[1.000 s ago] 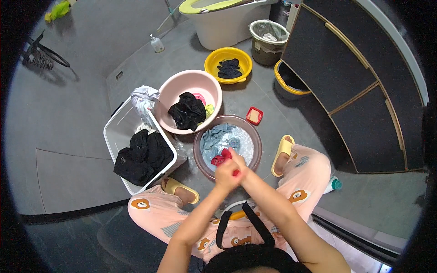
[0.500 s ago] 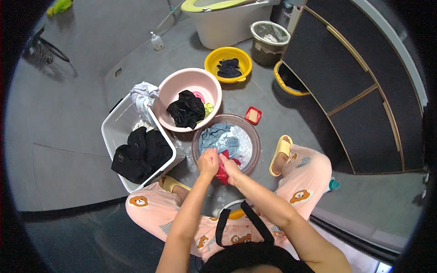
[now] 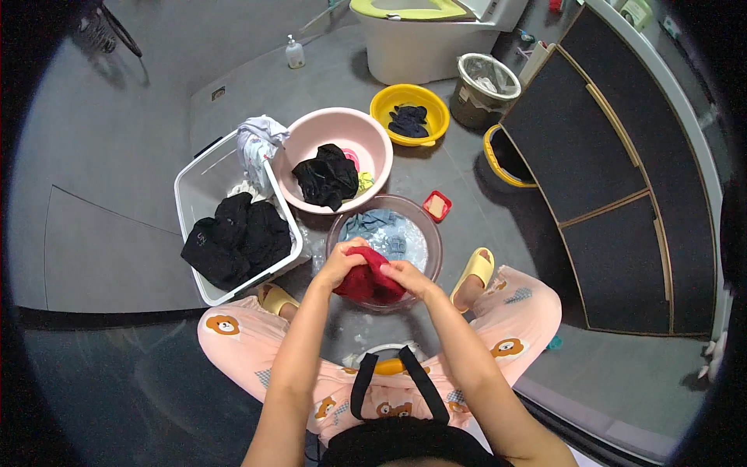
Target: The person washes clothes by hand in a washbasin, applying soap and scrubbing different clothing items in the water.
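Note:
Between my two hands a wet-looking red cloth (image 3: 369, 279) is spread over the near part of a brownish-pink wash basin (image 3: 436, 233). My left hand (image 3: 341, 263) grips its left edge, and my right hand (image 3: 406, 277) pinches the right edge. What kind of garment it is, I cannot tell. Beneath and beyond it, a light blue garment (image 3: 369, 223) lies in sudsy water in the basin. Just right of the basin sits a small red soap dish (image 3: 437, 206) with a pale bar of soap in it.
Left stands a white laundry bin (image 3: 183, 202) with black clothes. A larger pink basin (image 3: 299, 132) holds a black garment. Farther off are a yellow basin (image 3: 376, 101) with dark cloth, a toilet (image 3: 412, 54), a trash bin (image 3: 475, 109) and a pump bottle (image 3: 295, 54). A dark cabinet (image 3: 599, 179) borders the right.
The red cloth was bunched and wrung between my close hands; now it is opened out, with my hands farther apart. The head view has shifted a little.

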Motion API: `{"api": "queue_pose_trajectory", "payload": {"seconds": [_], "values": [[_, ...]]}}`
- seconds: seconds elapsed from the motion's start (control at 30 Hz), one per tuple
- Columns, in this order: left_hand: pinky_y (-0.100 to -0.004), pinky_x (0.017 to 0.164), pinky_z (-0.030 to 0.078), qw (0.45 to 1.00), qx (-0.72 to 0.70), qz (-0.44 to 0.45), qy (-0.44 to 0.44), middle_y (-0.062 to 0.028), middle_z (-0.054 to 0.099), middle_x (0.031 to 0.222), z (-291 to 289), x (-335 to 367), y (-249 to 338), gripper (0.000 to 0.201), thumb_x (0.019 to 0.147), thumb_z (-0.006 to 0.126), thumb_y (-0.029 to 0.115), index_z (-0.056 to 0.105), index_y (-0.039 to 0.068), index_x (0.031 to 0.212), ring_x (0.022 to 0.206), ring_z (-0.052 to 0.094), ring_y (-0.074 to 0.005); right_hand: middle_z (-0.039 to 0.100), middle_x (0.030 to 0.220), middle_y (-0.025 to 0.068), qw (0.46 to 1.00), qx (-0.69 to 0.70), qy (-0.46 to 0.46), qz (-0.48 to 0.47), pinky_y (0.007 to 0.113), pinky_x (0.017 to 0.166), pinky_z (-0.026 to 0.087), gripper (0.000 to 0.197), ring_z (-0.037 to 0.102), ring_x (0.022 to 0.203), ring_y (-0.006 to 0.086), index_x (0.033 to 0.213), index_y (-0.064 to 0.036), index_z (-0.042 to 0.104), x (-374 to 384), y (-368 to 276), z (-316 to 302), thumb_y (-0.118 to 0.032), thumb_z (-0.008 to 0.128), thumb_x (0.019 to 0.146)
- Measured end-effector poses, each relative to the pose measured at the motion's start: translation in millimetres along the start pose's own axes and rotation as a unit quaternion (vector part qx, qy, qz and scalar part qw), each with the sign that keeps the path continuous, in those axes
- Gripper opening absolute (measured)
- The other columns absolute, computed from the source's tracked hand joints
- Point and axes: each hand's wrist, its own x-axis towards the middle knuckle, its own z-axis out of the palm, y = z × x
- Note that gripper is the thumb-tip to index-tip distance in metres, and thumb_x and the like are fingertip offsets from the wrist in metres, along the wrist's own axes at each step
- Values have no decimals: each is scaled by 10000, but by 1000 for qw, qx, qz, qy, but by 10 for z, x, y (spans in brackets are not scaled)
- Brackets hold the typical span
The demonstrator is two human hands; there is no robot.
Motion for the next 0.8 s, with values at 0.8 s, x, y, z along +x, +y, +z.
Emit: {"api": "queue_pose_trajectory", "payload": {"seconds": [0.8], "values": [[-388,493,419,822,446,89,342,-148,542,581,691,139,114,146,658,569,161,553,57,556,536,536,-316,591,832,71,882,421,193,81,313,651,460,225,569,750,174,861,-65,565,210,-164,474,-271,483,829]]}}
